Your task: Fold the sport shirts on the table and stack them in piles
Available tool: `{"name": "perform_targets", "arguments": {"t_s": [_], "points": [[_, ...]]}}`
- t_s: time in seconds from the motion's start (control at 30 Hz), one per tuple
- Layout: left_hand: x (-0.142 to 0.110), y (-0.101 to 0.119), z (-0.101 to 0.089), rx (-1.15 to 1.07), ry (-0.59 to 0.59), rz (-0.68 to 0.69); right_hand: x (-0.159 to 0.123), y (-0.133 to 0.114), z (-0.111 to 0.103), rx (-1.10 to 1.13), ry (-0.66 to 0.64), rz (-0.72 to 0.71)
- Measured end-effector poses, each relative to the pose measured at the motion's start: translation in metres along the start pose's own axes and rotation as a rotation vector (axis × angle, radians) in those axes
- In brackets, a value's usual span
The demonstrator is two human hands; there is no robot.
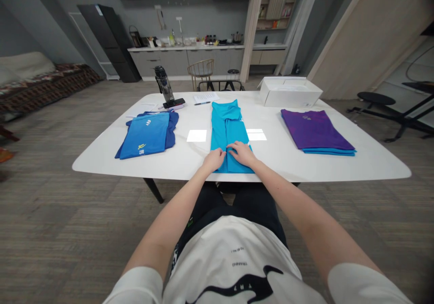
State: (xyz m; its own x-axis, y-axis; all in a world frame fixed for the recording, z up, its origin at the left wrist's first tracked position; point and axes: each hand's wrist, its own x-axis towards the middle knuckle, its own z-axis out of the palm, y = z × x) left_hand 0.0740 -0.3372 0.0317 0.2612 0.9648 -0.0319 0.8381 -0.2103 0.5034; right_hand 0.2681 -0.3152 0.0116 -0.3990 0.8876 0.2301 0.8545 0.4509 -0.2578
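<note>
At the near edge of the desk [288, 161], I have my left grip [214, 160] and right grip [241, 154] side by side, spread flat and pinching nothing. Both rest on top of the near end of a folded blue-green shirt [228, 130], likely to keep the cloth still. A blue shirt [145, 134] lies left, a purple shirt [315, 130] right.
</note>
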Motion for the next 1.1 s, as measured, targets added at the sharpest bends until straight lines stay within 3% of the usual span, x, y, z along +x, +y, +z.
{"name": "perform_targets", "arguments": {"t_s": [0.13,0.3,0.6,0.9,1.1], "points": [[0.001,-0.018,0.007,-0.205,0.023,0.036,-0.012,-0.008,0.006,0.015,0.025,-0.035],[-0.009,-0.026,0.012,-0.34,-0.032,0.097,-0.016,-0.016,0.012,0.014,0.029,-0.057],[-0.035,-0.044,0.001,-0.267,-0.117,0.349,-0.013,-0.017,0.01,-0.037,-0.003,-0.068],[-0.045,-0.034,0.012,-0.225,0.19,0.236,-0.014,-0.014,0.012,0.037,0.0,-0.062],[-0.054,-0.017,0.02,-0.057,0.373,0.331,-0.014,-0.005,0.009,0.228,0.028,-0.055]]}}
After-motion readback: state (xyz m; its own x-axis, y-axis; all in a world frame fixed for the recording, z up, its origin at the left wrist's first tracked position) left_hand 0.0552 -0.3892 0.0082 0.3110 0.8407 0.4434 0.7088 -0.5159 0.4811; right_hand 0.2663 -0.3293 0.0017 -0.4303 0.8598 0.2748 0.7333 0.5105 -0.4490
